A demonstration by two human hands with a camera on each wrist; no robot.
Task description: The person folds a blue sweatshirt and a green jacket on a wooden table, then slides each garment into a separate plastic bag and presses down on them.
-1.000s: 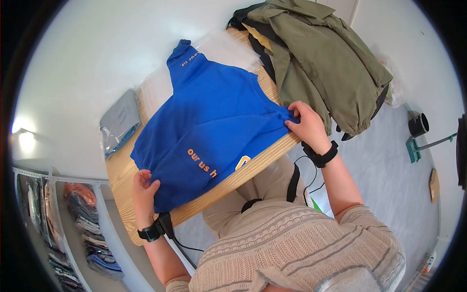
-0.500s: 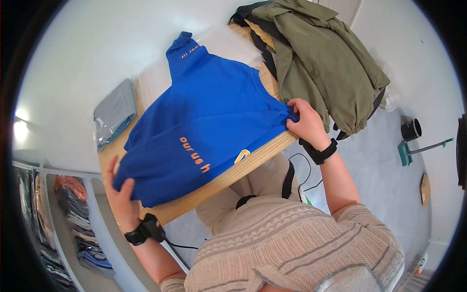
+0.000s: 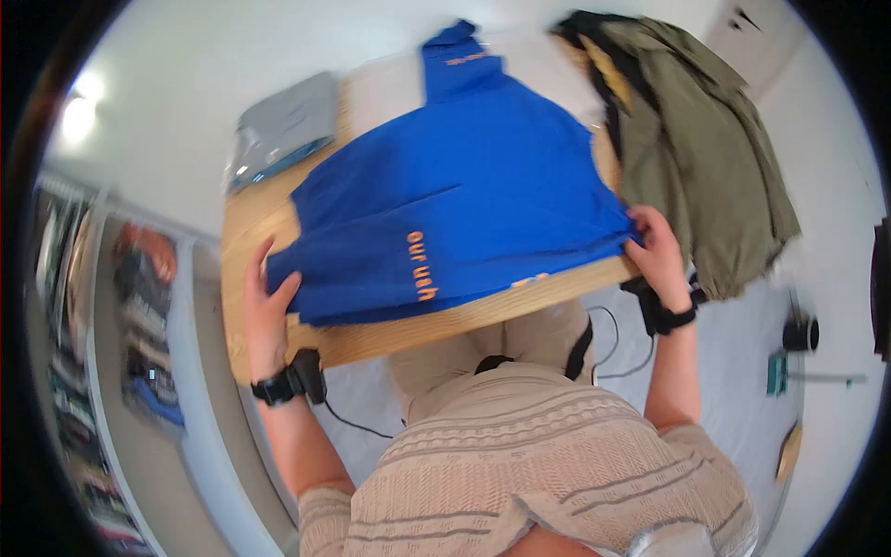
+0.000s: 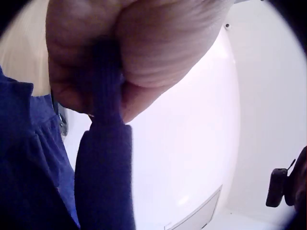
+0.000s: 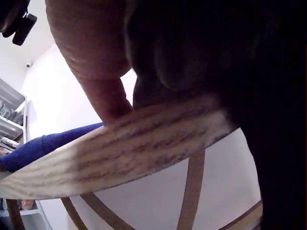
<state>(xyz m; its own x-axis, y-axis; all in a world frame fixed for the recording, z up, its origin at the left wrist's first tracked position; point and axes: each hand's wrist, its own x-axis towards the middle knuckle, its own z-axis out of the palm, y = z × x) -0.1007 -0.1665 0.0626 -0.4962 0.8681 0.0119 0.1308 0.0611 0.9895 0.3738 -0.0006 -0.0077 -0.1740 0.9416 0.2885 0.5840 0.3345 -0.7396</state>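
Observation:
A blue garment [image 3: 483, 158] with orange lettering lies spread over the wooden table [image 3: 255, 218]. In the head view my left hand [image 3: 266, 311] is at its near left end, thumb and fingers apart around the sleeve end. The left wrist view shows that hand [image 4: 139, 48] gripping the ribbed blue cuff [image 4: 108, 86]. My right hand [image 3: 661, 265] pinches the garment's right corner beside the neckline, close to the table's front edge. In the right wrist view the hand [image 5: 91, 52] is dark, its fingertips partly hidden behind the table edge [image 5: 144, 139].
Olive and black jackets [image 3: 705, 148] hang over the table's right end. A bagged grey garment [image 3: 288, 121] lies at the back left, with clear plastic [image 3: 390, 88] behind the blue garment. Shelves of folded clothes [image 3: 148, 325] stand left; a black bin [image 3: 800, 332] is at right.
The head view has turned, shifting the scene. My left hand has moved outward with the near sleeve, which now stretches left, its end apart from the hem. My right hand keeps its hold.

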